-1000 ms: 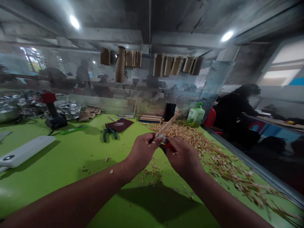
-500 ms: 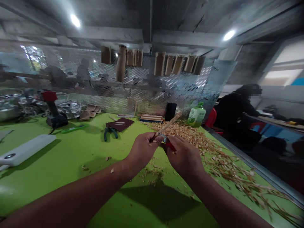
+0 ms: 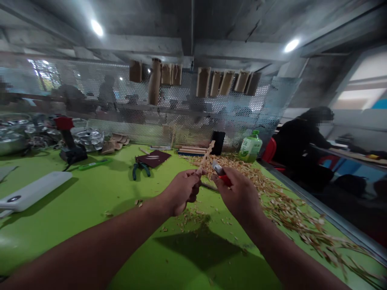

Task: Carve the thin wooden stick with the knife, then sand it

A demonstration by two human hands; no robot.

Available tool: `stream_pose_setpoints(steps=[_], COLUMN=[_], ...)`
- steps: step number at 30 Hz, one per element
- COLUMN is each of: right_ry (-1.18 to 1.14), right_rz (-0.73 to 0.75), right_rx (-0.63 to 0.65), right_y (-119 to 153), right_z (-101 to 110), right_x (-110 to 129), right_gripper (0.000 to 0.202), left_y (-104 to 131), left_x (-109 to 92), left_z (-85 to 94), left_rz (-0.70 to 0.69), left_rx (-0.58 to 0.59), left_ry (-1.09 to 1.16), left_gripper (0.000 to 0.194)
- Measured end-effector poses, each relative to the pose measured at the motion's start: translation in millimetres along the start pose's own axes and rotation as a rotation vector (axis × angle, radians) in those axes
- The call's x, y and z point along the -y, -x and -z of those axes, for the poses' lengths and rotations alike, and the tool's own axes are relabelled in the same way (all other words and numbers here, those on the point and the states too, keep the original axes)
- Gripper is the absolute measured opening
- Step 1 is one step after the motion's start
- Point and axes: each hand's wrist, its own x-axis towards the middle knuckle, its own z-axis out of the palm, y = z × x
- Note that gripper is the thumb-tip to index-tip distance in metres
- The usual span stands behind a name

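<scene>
My left hand (image 3: 185, 189) is closed around the lower end of a pale carved wooden strip (image 3: 208, 154), which points up and away with notched, wavy edges. In my right hand (image 3: 240, 189) is a red-handled knife (image 3: 224, 178), its short grey metal end (image 3: 217, 167) pointing at the strip but apart from it. The fingers wrap the red handle and hide most of it. Small wood chips (image 3: 196, 217) lie on the green table (image 3: 127, 237) below both hands. Behind the knife spreads a heap of wood shavings (image 3: 254, 175).
Pliers (image 3: 141, 169) and a dark brown sheet (image 3: 155, 158) lie left of my hands. Farther left are a white lamp-like bar (image 3: 38, 190), a green cutter (image 3: 94, 164) and a cordless drill (image 3: 68, 139). A green bottle (image 3: 250, 147) stands behind the shavings. At right sits a person (image 3: 302, 141).
The knife has come away from the wooden strip, with my right hand shifting slightly right. My left hand has turned the strip more upright, showing its notched edge.
</scene>
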Motion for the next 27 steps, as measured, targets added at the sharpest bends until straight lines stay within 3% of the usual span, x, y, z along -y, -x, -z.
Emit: stream_pose_setpoints(steps=[4,8,18,27], right_ry=[-0.247,-0.418,-0.255,-0.116], right_rz=[-0.030,-0.081,-0.077,-0.049], right_rx=[0.109,0.216,0.168,0.176], right_y=[-3.5,-4.9,-4.2,-2.8], right_z=[-1.5,-1.7,1.4,3.2], right_x=[-4.7,-6.2,-4.3,-3.1], right_gripper=[0.031,0.031,0.037,0.036], left_y=[-0.3,3.8,3.2,6.7], left_x=[-3.6,-6.9,-2.4,-1.0], left_z=[0.7,-1.6,-2.2,-5.3], left_rz=[-0.015,-0.032,-0.158,-0.189], left_rx=[0.076,0.060,-0.052,-0.043], left_ry=[0.085,0.011,-0.162,-0.185], left_gripper=[0.018,0.015,0.020,0.029])
